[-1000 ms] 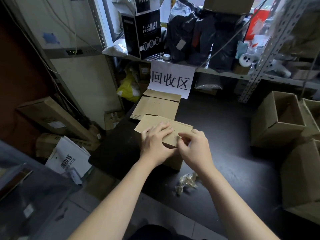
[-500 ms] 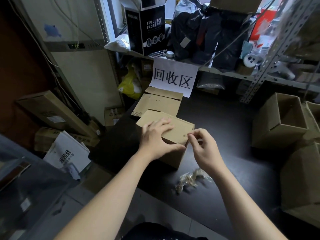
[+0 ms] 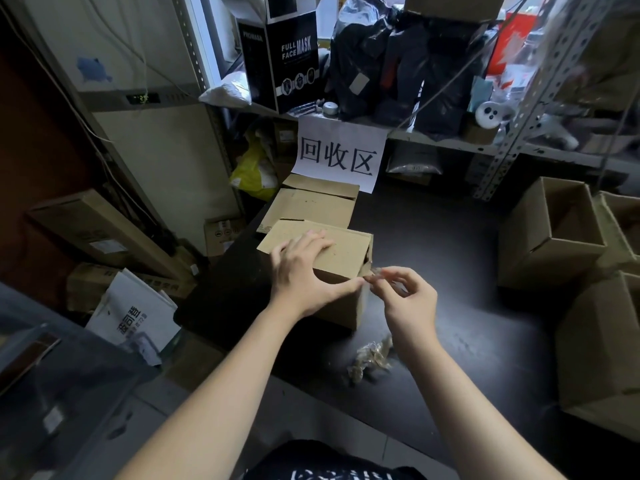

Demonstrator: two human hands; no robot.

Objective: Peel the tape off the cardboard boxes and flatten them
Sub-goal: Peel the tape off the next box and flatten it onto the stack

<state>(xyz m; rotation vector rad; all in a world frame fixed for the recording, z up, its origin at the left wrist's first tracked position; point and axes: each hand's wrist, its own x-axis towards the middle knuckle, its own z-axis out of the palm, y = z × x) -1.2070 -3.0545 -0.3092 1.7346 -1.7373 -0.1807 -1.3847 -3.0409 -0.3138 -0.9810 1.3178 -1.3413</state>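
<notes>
My left hand [image 3: 301, 271] presses flat on the box [image 3: 341, 258], fingers straight, while my right hand [image 3: 405, 296] pinches the tape end [image 3: 376, 273] at the box's right corner.

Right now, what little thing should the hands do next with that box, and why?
Probably pull the tape strip away from the corner of the box. The right hand pinches its loose end there, and the left hand presses flat on the top to steady it.
</notes>
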